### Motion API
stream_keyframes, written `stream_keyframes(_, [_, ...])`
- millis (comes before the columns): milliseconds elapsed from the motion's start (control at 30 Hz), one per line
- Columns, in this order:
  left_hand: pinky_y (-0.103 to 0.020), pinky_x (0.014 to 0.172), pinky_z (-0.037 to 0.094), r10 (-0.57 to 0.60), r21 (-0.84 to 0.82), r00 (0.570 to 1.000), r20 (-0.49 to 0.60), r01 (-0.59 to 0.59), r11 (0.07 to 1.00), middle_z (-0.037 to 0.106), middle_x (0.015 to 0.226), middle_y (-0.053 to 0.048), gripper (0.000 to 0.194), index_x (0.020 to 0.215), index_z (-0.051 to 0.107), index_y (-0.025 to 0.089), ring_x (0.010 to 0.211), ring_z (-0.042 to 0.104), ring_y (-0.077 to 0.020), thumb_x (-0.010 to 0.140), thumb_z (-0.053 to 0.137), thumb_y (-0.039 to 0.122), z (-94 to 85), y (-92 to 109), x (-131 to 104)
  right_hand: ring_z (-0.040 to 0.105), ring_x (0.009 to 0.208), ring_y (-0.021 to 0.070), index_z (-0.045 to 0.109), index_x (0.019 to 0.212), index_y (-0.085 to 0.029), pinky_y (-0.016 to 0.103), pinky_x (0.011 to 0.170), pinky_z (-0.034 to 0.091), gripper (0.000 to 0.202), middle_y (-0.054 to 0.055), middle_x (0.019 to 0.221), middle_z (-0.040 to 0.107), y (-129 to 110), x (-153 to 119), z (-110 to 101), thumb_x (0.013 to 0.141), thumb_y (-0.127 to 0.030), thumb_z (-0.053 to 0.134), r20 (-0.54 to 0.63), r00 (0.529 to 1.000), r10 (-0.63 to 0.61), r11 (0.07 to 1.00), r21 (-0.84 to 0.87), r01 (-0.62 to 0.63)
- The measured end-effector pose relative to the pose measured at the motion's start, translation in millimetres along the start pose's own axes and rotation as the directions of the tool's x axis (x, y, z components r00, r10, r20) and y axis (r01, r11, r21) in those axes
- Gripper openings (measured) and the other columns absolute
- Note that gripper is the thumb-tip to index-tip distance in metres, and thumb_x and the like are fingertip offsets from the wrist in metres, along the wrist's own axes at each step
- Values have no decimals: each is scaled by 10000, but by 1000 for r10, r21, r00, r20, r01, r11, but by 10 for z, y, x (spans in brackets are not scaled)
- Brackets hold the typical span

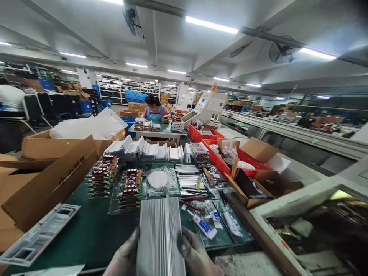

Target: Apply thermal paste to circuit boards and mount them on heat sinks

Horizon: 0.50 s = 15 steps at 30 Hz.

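Between my two hands is a silver-grey finned aluminium heat sink (pixel 159 237), held up over the near edge of the green work mat. My left hand (pixel 126 251) grips its left side, and my right hand (pixel 195 251) presses the right side with the thumb on the fins. Beyond it stand two stacks of circuit boards (pixel 102 176), the nearer one resting on clear plastic. A round white disc (pixel 157 179) lies on a plastic bag just past the heat sink. To the right are red-handled pliers (pixel 195 205) and a blue-and-white tube (pixel 204 225).
A grey plastic frame (pixel 40 234) lies at the left, beside open cardboard boxes (pixel 54 172). White metal profiles (pixel 155 150) line the far edge. Red bins (pixel 212 153) and a machine with an open window (pixel 316 226) stand at the right. A co-worker (pixel 155 109) sits at another table ahead.
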<state>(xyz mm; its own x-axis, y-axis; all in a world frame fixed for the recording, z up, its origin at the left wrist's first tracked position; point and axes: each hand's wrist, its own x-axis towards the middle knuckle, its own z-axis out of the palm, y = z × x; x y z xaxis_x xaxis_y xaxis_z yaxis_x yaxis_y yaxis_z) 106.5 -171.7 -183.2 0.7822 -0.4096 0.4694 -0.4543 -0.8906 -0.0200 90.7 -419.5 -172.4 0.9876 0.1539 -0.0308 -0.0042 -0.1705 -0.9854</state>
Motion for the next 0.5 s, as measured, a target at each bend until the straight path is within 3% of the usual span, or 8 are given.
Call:
stream_keyframes(100, [-281,601,587,45,-116,999,-25,-47,992,719,922,-78,332,982,688,140,715,678,-156,952,560,445,-87,-39,-80,639,1095,271,694,1199,-265,370,928,510,458,56,1160,706,-91,-66,-108,919,-597,547,72,996,-56,986,-155,67])
stream_keyframes(200, [-235,640,586,47,-209,998,-51,-57,976,736,912,-35,173,1018,675,230,768,694,-161,879,660,331,-161,-32,-142,660,1021,216,712,1112,-189,305,902,510,317,64,1085,721,-194,168,-360,948,-388,528,27,975,-222,886,-411,213])
stream_keyframes(267, [-236,629,573,60,-242,989,-138,-92,966,724,853,0,151,988,662,247,745,695,-164,846,654,301,-186,16,-143,649,1048,181,706,1127,-202,259,923,485,272,56,1125,710,-211,430,-592,956,-275,506,-73,969,-237,677,-728,111])
stream_keyframes(300, [-243,632,563,71,-240,975,-213,-123,963,718,828,12,120,965,650,256,731,695,-163,853,627,292,-187,47,-130,649,1048,184,709,1128,-199,261,919,480,271,69,1138,704,-202,572,-712,960,-239,500,-108,970,-219,611,-790,50])
stream_keyframes(400, [-266,623,508,89,-167,906,-413,-172,971,696,738,31,145,889,615,264,656,681,-153,897,485,202,-131,121,-62,650,1050,206,746,1034,-198,281,922,470,212,92,1110,706,-140,983,-1020,943,-197,555,-140,980,-144,481,-875,-54])
stream_keyframes(500, [-284,618,458,89,-94,896,-435,-144,985,686,701,41,240,859,597,257,605,658,-145,885,417,101,-8,128,-24,655,1035,210,738,966,-187,342,938,485,109,76,1066,710,-76,1311,-1198,924,-223,644,-133,990,-40,349,-930,-111])
